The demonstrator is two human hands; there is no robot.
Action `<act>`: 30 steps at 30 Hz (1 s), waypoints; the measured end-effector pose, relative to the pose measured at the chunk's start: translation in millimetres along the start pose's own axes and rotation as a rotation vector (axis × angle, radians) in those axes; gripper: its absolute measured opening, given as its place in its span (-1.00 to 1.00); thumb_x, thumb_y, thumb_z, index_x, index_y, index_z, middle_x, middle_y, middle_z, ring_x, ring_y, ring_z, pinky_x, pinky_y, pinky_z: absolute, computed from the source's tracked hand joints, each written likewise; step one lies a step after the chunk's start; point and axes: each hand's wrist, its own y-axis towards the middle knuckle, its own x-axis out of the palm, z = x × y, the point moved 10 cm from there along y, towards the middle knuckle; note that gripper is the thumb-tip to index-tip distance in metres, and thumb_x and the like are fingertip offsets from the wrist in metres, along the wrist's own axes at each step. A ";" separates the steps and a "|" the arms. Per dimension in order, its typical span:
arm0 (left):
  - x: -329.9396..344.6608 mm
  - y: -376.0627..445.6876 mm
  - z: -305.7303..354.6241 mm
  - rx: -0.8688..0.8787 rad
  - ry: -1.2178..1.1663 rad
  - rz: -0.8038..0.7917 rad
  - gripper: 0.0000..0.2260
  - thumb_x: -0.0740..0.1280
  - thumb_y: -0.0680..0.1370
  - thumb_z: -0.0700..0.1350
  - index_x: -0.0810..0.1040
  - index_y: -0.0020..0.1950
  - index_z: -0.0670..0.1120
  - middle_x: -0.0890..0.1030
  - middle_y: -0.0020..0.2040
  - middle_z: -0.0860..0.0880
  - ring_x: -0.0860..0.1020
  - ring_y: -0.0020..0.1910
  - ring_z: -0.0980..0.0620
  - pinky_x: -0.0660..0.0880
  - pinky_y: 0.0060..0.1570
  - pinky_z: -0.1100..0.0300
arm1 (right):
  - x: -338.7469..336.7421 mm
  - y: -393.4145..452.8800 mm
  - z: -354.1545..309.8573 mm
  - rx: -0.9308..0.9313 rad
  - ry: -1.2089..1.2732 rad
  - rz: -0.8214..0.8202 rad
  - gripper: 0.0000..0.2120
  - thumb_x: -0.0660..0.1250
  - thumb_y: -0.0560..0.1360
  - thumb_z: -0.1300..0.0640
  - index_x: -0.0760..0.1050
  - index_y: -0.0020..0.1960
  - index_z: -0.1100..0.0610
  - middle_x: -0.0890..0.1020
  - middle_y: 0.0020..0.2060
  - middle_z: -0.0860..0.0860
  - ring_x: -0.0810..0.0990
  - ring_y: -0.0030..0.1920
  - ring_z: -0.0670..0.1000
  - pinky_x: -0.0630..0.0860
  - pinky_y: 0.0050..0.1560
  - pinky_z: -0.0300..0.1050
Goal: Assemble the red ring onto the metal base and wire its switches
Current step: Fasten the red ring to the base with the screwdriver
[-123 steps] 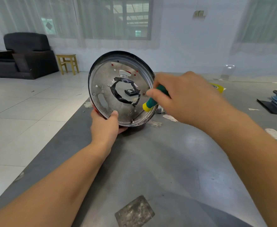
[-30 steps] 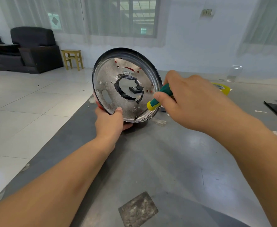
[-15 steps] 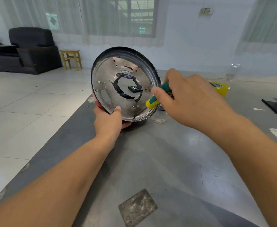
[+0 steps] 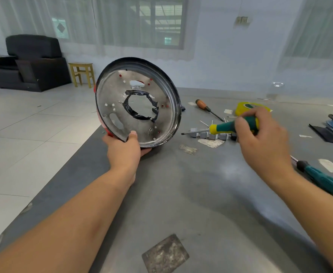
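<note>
The left hand [image 4: 124,147] grips the metal base [image 4: 138,102] upright by its lower rim on the desk [image 4: 181,194]; the right hand [image 4: 264,138], well apart, clutches a screwdriver [image 4: 220,128].

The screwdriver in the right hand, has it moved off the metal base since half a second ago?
Yes. The screwdriver in the right hand has pulled away rightward from the metal base; its tip now sits clear of the rim.

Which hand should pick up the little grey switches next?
Probably the right hand. It hovers just beside the grey switches, though it must first put down the screwdriver. The left hand is busy propping the metal base upright.
</note>
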 end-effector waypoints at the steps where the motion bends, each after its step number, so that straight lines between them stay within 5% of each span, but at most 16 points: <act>1: -0.6 -0.2 0.2 -0.007 -0.022 0.006 -0.67 0.36 0.65 -0.23 0.30 0.33 -0.05 0.50 0.13 0.08 0.63 -0.01 0.10 0.70 -0.24 0.06 | 6.6 -4.8 13.3 0.024 0.024 -0.030 -0.85 0.21 0.50 -0.09 0.48 0.01 -0.09 0.63 -0.32 -0.05 0.58 -0.31 -0.09 0.53 -0.26 -0.10; 3: -1.0 -1.1 1.0 -0.017 -0.054 0.002 -0.64 0.36 0.66 -0.23 0.30 0.38 -0.06 0.51 0.17 0.07 0.62 0.06 0.07 0.70 -0.24 0.06 | 24.3 -13.8 37.0 0.078 0.066 -0.129 -0.87 0.23 0.51 -0.05 0.48 0.05 -0.17 0.67 -0.27 -0.03 0.64 -0.27 0.00 0.59 -0.17 -0.04; 7: -0.7 -3.9 3.1 -0.031 -0.088 -0.030 -0.59 0.38 0.64 -0.23 0.35 0.44 -0.08 0.58 0.25 -0.01 0.66 0.16 -0.06 0.72 -0.16 -0.03 | 62.8 -30.9 60.0 0.086 -0.068 -0.401 -0.76 0.35 0.52 0.02 0.48 0.15 -0.22 0.67 -0.15 -0.10 0.59 -0.20 -0.20 0.42 -0.27 -0.41; 14: 6.0 -12.4 5.7 -0.063 -0.092 -0.104 -0.67 0.40 0.64 -0.02 0.46 0.36 -0.07 0.68 0.18 -0.10 0.76 -0.03 -0.12 0.69 -0.25 0.08 | 85.5 -42.5 50.4 -0.088 -0.312 -0.630 -0.68 0.37 0.49 0.01 0.46 0.22 -0.10 0.61 0.06 -0.08 0.52 0.05 0.01 0.51 0.06 -0.03; 19: 9.6 -17.7 9.9 -0.045 -0.038 -0.146 -0.71 0.35 0.64 0.17 0.55 0.18 -0.03 0.72 0.09 -0.17 0.74 -0.14 -0.13 0.61 -0.39 0.14 | 76.1 -33.7 43.0 -0.099 -0.323 -0.515 -0.60 0.18 0.57 -0.29 0.47 0.27 -0.09 0.53 0.06 -0.19 0.50 0.10 -0.07 0.48 0.10 -0.06; 24: 16.5 -24.7 15.4 -0.026 -0.002 -0.207 -0.49 0.31 0.42 0.47 0.68 -0.06 0.05 0.72 -0.16 -0.10 0.65 -0.37 -0.08 0.48 -0.52 0.14 | 56.7 -16.3 37.1 0.163 0.182 -0.307 -0.59 0.12 0.59 -0.34 0.52 0.23 -0.12 0.63 -0.05 -0.27 0.59 -0.13 -0.28 0.41 -0.21 -0.44; 28: 22.4 -29.2 15.8 -0.027 0.041 -0.272 -0.40 0.26 0.34 0.60 0.78 -0.04 0.17 0.78 -0.02 -0.05 0.74 0.02 -0.18 0.66 -0.02 -0.20 | 68.9 -19.2 34.8 0.317 0.477 -0.387 -0.58 0.26 0.48 -0.33 0.58 0.09 -0.03 0.66 -0.24 -0.11 0.61 -0.22 0.00 0.54 -0.21 0.00; 30: 24.8 -34.7 18.8 -0.021 0.036 -0.303 -0.36 0.27 0.31 0.65 0.78 -0.03 0.18 0.78 -0.02 -0.06 0.74 0.03 -0.19 0.62 0.06 -0.33 | 72.8 -20.9 38.4 0.413 0.590 -0.389 -0.69 0.33 0.44 -0.17 0.59 0.04 0.01 0.69 -0.16 0.07 0.65 -0.13 0.21 0.61 -0.10 0.22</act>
